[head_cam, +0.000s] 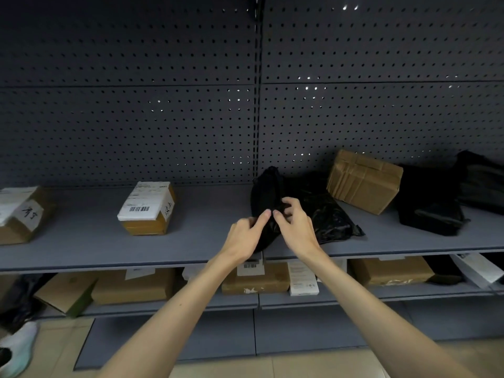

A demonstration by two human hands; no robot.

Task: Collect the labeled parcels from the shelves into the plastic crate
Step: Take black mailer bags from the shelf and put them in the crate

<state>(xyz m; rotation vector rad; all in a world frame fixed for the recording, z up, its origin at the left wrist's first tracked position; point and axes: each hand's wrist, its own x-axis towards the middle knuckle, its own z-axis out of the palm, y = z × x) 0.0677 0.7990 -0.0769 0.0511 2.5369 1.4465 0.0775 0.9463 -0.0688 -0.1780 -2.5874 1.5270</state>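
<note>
Both hands hold the small black plastic bag parcel (266, 192). The left hand (246, 236) pinches its lower left side with curled fingers. The right hand (296, 227) curls round its right side, with thumb and fingers bent. The fingertips of the two hands nearly meet on the front of the bag. The bag stands up on the grey metal shelf (212, 230), not far from the front edge.

Just right of the hands lies a flat shiny black plastic bag (327, 214), right up against the held one. Further right sits a tilted brown cardboard box wrapped in tape (364, 181), then more dark bags (431, 205). Well to the left of the hands is a brown box with a white barcode label (147, 208). Another labeled brown box (19, 214) sits at the far left. Under the hands, on the lower shelf (368, 296), are more brown boxes (255, 281) with white labels.
</note>
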